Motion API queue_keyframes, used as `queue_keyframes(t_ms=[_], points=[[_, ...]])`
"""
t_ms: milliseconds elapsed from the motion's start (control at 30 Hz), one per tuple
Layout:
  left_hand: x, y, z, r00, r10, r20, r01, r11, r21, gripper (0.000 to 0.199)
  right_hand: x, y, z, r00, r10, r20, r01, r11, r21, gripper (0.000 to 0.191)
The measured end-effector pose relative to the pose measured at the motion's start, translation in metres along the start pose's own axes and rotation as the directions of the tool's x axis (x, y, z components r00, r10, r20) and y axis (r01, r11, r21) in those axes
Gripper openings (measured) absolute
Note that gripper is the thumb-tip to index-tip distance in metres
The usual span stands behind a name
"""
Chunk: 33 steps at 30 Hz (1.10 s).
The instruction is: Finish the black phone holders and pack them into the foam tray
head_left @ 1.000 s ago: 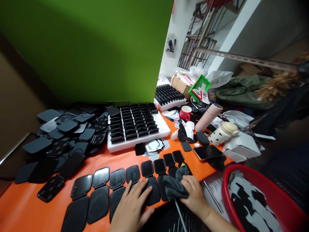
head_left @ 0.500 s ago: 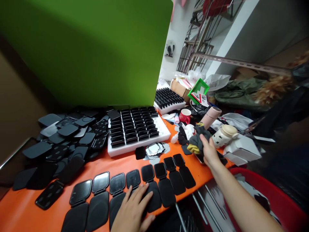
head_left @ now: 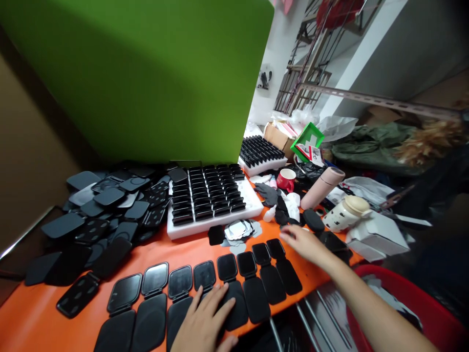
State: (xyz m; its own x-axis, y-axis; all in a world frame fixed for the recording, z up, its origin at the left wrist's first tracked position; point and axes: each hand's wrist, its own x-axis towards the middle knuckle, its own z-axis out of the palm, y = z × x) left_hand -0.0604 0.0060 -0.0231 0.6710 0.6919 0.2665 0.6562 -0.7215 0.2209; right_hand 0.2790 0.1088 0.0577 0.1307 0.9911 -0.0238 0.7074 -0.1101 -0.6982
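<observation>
The person's left hand (head_left: 205,320) is lying flat, fingers spread and gripping nothing, its palm pressing on the near halves of a row of open black hinged compact cases (head_left: 205,288) that is lying along the front edge of the orange table top (head_left: 36,313). The fingertips are resting on the matte lids near the middle of that row, while the glossy mirrored halves are facing up just beyond them.

The right hand (head_left: 304,243) is reaching out over the table past the right end of the row, palm down and fingers loosely extended, holding nothing; whether it is touching the surface cannot be told. Just ahead of its fingertips a small pile of loose shiny mirror inserts (head_left: 238,229) is lying beside a white foam tray packed with small black cases (head_left: 212,198). A crumpled dark grey cloth (head_left: 268,193) is sitting further back, near a red mug (head_left: 286,179) and a pale pink cylindrical flask (head_left: 322,181) lying on its side.

To the left, a loose heap of closed black cases (head_left: 106,210) is covering the table below a green board (head_left: 146,73). A red plastic basin (head_left: 403,303) is standing at the right.
</observation>
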Motion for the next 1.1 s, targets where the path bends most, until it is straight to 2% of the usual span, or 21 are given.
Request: queue_keyframes(t_ms=[33,67,133,200,300,367,467,533,600,633,700,767,800,867,933,1033,1100], points=[[0.000,0.000,-0.001,1.000,-0.002,0.007,0.002,1.000,0.004,0.058,-0.019,0.007,0.007,0.998,0.006,0.064,0.005,0.984,-0.180,0.029],[0.000,0.000,-0.002,1.000,-0.004,0.009,0.003,1.000,0.007,0.057,-0.034,0.013,0.015,0.996,0.027,0.080,-0.001,0.950,-0.312,0.032],[0.000,0.001,-0.005,1.000,-0.002,-0.001,0.002,1.000,0.008,0.054,-0.054,0.021,0.028,0.995,0.077,0.067,-0.038,0.884,-0.465,0.039],[0.001,0.002,-0.007,1.000,0.000,-0.021,0.000,1.000,0.003,0.052,-0.059,0.025,0.036,0.992,0.118,0.054,-0.077,0.870,-0.487,0.042],[0.002,0.003,-0.008,0.999,-0.003,-0.045,0.003,1.000,0.009,0.049,-0.052,0.027,0.038,0.985,0.161,0.065,-0.118,0.896,-0.429,0.039],[0.000,0.003,-0.007,0.998,-0.019,-0.051,0.021,0.999,0.026,0.048,-0.047,0.028,0.035,0.977,0.198,0.086,-0.163,0.937,-0.309,0.038],[-0.003,0.006,-0.011,0.995,-0.080,-0.058,0.081,0.996,0.021,0.045,-0.048,0.026,0.031,0.967,0.185,0.175,-0.201,0.977,0.076,0.037],[-0.002,0.012,-0.016,0.987,-0.151,-0.054,0.148,0.987,-0.066,0.042,-0.057,0.015,0.033,0.971,0.159,0.178,-0.211,0.922,0.324,0.038],[0.006,0.021,-0.022,0.971,-0.241,-0.004,0.230,0.934,-0.273,0.042,-0.073,-0.007,0.042,0.966,0.174,0.189,-0.248,0.826,0.507,0.039],[0.012,0.026,-0.024,0.958,-0.282,0.044,0.274,0.867,-0.416,0.042,-0.082,-0.020,0.049,0.956,0.172,0.239,-0.284,0.755,0.591,0.039],[0.026,0.036,-0.025,0.931,-0.325,0.166,0.344,0.628,-0.698,0.045,-0.100,-0.049,0.066,0.933,0.123,0.337,-0.334,0.643,0.689,0.040],[0.038,0.043,-0.022,0.917,-0.334,0.220,0.341,0.365,-0.866,0.046,-0.112,-0.071,0.081,0.931,0.052,0.361,-0.310,0.635,0.708,0.037],[0.042,0.045,-0.020,0.907,-0.353,0.230,0.333,0.269,-0.904,0.046,-0.115,-0.078,0.087,0.936,0.023,0.352,-0.281,0.654,0.703,0.036],[0.043,0.047,-0.017,0.875,-0.398,0.275,0.352,0.133,-0.926,0.044,-0.112,-0.083,0.094,0.947,0.020,0.321,-0.248,0.683,0.687,0.035],[0.039,0.047,-0.016,0.836,-0.412,0.362,0.394,-0.010,-0.919,0.043,-0.103,-0.082,0.095,0.940,0.064,0.334,-0.291,0.663,0.690,0.038],[0.032,0.048,-0.019,0.823,-0.348,0.449,0.374,-0.264,-0.889,0.043,-0.087,-0.081,0.090,0.925,0.036,0.379,-0.318,0.620,0.717,0.037],[0.030,0.050,-0.023,0.818,-0.316,0.481,0.340,-0.409,-0.847,0.042,-0.080,-0.084,0.087,0.907,-0.045,0.418,-0.292,0.647,0.704,0.032]])
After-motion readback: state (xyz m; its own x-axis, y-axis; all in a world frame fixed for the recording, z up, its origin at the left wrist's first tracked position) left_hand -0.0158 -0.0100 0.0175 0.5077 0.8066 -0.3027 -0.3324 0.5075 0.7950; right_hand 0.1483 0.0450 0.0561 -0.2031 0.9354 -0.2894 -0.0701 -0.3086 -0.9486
